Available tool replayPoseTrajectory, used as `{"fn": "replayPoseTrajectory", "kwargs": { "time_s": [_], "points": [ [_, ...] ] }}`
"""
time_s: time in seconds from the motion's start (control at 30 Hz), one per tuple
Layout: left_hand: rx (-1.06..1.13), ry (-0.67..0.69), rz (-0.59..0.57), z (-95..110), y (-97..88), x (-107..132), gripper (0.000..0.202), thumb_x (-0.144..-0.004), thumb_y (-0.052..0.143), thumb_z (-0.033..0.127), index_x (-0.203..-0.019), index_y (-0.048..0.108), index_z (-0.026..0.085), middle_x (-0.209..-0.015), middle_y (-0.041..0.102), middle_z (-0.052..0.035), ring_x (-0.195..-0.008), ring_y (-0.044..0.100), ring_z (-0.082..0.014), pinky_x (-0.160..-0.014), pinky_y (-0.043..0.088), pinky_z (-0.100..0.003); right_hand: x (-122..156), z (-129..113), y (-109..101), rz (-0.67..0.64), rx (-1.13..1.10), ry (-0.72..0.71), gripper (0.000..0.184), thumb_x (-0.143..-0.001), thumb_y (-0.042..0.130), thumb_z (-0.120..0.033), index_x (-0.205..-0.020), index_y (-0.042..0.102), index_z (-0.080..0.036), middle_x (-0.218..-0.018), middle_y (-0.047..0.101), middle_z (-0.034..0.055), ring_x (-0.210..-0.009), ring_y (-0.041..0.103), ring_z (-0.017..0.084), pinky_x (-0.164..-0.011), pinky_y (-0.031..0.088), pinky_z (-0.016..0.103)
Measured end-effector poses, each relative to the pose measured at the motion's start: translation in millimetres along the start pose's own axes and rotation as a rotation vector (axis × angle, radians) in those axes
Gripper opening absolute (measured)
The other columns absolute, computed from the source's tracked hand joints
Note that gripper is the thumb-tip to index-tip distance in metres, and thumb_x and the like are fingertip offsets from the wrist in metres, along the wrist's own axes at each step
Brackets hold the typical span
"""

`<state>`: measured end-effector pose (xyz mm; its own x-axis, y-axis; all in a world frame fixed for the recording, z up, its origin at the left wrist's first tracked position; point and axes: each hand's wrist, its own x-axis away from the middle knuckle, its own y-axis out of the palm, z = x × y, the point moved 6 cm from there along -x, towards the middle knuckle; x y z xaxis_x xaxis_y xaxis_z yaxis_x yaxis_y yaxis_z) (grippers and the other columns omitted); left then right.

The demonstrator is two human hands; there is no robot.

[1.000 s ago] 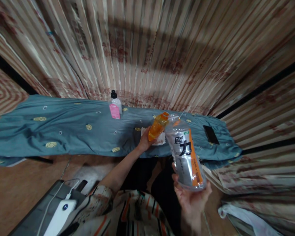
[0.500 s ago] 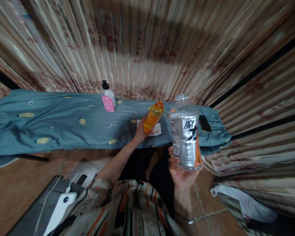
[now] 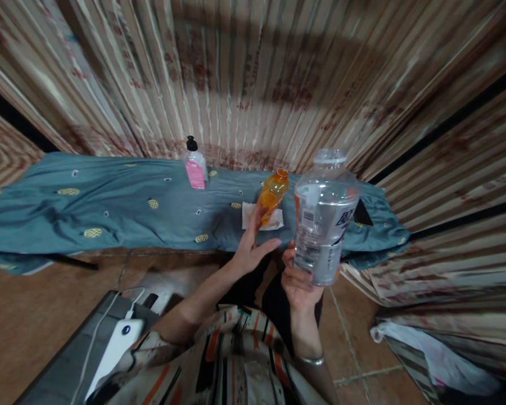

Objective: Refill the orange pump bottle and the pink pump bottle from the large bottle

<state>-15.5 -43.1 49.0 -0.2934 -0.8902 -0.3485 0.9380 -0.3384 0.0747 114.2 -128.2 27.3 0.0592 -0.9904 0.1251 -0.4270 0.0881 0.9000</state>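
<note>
My right hand [image 3: 299, 284] grips a large clear plastic bottle [image 3: 322, 225] low on its body. The bottle is upright, has a silver label with dark characters, and shows an uncapped-looking neck. Close by, my left hand [image 3: 249, 252] is open, thumb spread from stretched fingers. Its fingertips overlap the lower part of a smaller orange bottle [image 3: 274, 190]; whether they touch it I cannot tell. The orange bottle leans to the right over a white tissue [image 3: 247, 216] on the cloth.
A pump-style bottle with a pink label [image 3: 196, 174] stands toward the back of the blue-green cloth [image 3: 122, 219]. A dark flat object [image 3: 363, 214] lies at the right. Striped curtains [image 3: 236, 84] hang behind. A white device with a cable [image 3: 118, 343] rests at lower left.
My left hand has loosened from the orange bottle and spread its thumb. My right hand has turned the large bottle, so its label faces further right. The view has shifted slightly.
</note>
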Motion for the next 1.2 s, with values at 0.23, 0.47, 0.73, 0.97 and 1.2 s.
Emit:
{"fn": "replayPoseTrajectory", "kwargs": {
  "time_s": [0.23, 0.47, 0.73, 0.97, 1.2],
  "points": [
    [0.069, -0.043, -0.127, 27.5, 9.0, 16.3, 0.105, -0.067, 0.094, 0.06, -0.151, 0.045, 0.018, -0.142, 0.066, -0.0144, -0.137, 0.062, -0.0389, -0.122, 0.048, -0.053, -14.5, 44.1, -5.4, -0.031, 0.035, 0.186, 0.075, -0.075, 0.074, -0.079, -0.109, 0.074, -0.012, -0.082, 0.072, 0.003, -0.046, 0.046, 0.002, -0.032, 0.02, 0.009],
    [0.061, -0.214, 0.141, -6.2, -38.0, 32.1, 0.103, -0.059, 0.098, 0.057, -0.14, 0.045, 0.021, -0.132, 0.071, -0.0121, -0.122, 0.071, -0.0337, -0.107, 0.059, -0.049, -42.8, 88.4, -12.7, -0.022, 0.073, 0.306, 0.071, -0.09, 0.057, -0.083, -0.116, 0.07, -0.017, -0.098, 0.075, 0.0064, -0.065, 0.065, 0.012, -0.051, 0.049, 0.024],
    [0.075, -0.263, 0.435, -8.7, -92.1, 42.6, 0.084, -0.054, 0.096, 0.049, -0.121, 0.055, 0.02, -0.109, 0.078, -0.0076, -0.099, 0.078, -0.0286, -0.089, 0.064, -0.043, -72.1, 130.7, -6.1, -0.019, 0.227, 0.44, 0.067, -0.098, 0.049, -0.078, -0.119, 0.068, -0.017, -0.099, 0.074, 0.0061, -0.074, 0.07, 0.016, -0.066, 0.059, 0.033],
    [-0.192, -0.196, 0.58, -7.7, -149.3, 36.2, 0.079, -0.05, 0.097, 0.04, -0.114, 0.056, 0.021, -0.107, 0.076, -0.0053, -0.099, 0.075, -0.026, -0.092, 0.061, -0.041, -75.6, 113.4, -19.2, 0.008, 0.524, 0.324, 0.047, -0.103, 0.063, -0.056, -0.128, 0.066, -0.017, -0.109, 0.076, 0.0075, -0.085, 0.075, 0.018, -0.072, 0.063, 0.034],
    [-0.509, -0.205, 0.708, -23.3, -202.8, 17.7, 0.092, -0.05, 0.094, 0.034, -0.131, 0.052, 0.024, -0.122, 0.071, -0.0069, -0.112, 0.072, -0.0288, -0.099, 0.058, -0.043, -57.6, 28.1, -34.7, 0.089, 0.876, 0.043, 0.045, -0.096, 0.075, -0.049, -0.127, 0.068, -0.018, -0.117, 0.077, 0.0082, -0.088, 0.076, 0.019, -0.074, 0.063, 0.034]
  ]
}}
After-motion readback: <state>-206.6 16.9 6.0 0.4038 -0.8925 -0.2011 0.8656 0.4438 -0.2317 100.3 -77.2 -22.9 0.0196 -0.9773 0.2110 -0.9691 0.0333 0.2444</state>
